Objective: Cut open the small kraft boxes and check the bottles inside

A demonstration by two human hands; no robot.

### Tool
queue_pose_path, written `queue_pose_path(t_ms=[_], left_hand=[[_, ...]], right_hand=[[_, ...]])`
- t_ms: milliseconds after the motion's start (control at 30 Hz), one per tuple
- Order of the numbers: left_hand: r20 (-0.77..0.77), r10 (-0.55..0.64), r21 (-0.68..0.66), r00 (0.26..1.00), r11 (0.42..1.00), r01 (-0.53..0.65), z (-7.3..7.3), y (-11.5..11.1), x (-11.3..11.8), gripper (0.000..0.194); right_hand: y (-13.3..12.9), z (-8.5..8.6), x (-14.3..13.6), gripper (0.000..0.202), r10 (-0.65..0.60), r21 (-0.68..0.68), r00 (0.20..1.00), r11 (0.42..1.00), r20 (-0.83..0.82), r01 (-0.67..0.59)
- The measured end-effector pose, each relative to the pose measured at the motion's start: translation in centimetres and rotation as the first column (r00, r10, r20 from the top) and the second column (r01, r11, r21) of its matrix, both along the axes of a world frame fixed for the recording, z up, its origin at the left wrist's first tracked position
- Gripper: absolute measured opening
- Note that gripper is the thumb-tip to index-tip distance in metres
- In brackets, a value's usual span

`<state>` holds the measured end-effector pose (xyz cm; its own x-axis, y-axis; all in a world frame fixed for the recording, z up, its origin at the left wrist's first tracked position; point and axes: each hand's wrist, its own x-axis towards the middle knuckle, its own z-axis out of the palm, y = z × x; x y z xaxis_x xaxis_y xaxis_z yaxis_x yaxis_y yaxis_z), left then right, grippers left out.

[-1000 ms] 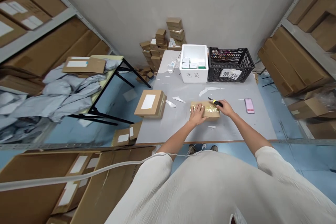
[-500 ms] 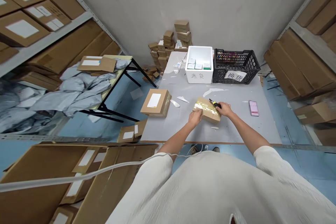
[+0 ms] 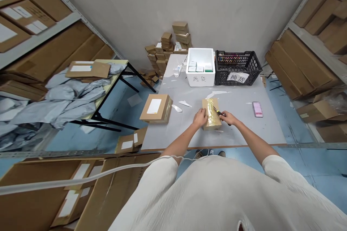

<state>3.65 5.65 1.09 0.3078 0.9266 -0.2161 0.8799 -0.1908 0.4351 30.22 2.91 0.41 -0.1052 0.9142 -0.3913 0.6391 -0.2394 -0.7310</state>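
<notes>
A cardboard box (image 3: 210, 111) with shiny tape along its top lies on the grey table (image 3: 173, 131), its long side pointing away from me. My left hand (image 3: 200, 118) presses against the box's left side, fingers together. In my right hand (image 3: 228, 118) is a black and yellow utility knife (image 3: 219, 112), its tip over the taped top near the right edge. To the left sits another carton (image 3: 156, 109) with a white label.
Behind stand a white foam bin (image 3: 200, 79) holding small boxes and a black crate (image 3: 238, 68). A phone (image 3: 257, 109) lies right. Paper scraps (image 3: 185, 104) lie about. A white cable (image 3: 114, 173) crosses at lower left. Loaded shelves flank the table.
The taped box has turned from lying crosswise to pointing away from me. My left hand has shifted to its left side, and the knife has moved with my right hand. The view has shifted slightly.
</notes>
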Motion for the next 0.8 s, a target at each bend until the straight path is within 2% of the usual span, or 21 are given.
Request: queue_pose_path(t_ms=[67,133,267,367,500,567,667,733,800], left_hand=[[-0.034,0.034,0.024,0.999,0.999,-0.033,0.2,-0.2,0.6,0.045],[-0.047,0.071,0.051,0.996,0.996,-0.069,0.4,-0.4,1.6,0.049],[-0.043,0.103,0.008,0.994,0.995,-0.103,0.9,-0.3,4.3,0.057],[-0.052,0.099,-0.031,0.994,0.994,-0.101,0.8,-0.1,6.4,0.068],[-0.107,0.101,-0.055,0.989,0.993,-0.107,0.1,-0.6,8.3,0.092],[-0.138,0.093,-0.053,0.986,0.993,-0.101,-0.3,-1.0,8.9,0.101],[-0.160,0.067,-0.052,0.985,0.996,-0.077,-0.9,-1.4,9.2,0.103],[-0.168,0.033,-0.072,0.985,0.996,-0.046,-1.3,-1.3,8.9,0.105],[-0.170,-0.049,-0.099,0.984,0.995,0.033,-1.7,-1.0,8.0,0.109]], right_hand=[[-0.1,-0.1,0.0,0.024,-0.018,-0.055,0.996,0.998,-0.082,0.013],[0.0,-0.1,0.1,0.024,-0.047,-0.044,0.993,0.998,-0.108,0.042],[0.3,0.0,0.7,0.026,-0.124,0.072,0.992,0.989,-0.037,0.127],[0.5,0.1,1.1,0.033,-0.150,0.081,0.988,0.985,-0.020,0.152],[0.4,0.1,1.6,0.035,-0.160,0.101,0.987,0.982,-0.002,0.159],[0.2,0.0,1.7,0.034,-0.179,0.125,0.984,0.976,0.012,0.176],[0.2,-0.1,1.8,0.032,-0.198,0.136,0.980,0.971,0.013,0.195],[0.3,-0.1,2.0,0.032,-0.204,0.145,0.979,0.969,0.004,0.201],[0.4,-0.1,2.1,0.032,-0.212,0.165,0.977,0.964,0.005,0.209]])
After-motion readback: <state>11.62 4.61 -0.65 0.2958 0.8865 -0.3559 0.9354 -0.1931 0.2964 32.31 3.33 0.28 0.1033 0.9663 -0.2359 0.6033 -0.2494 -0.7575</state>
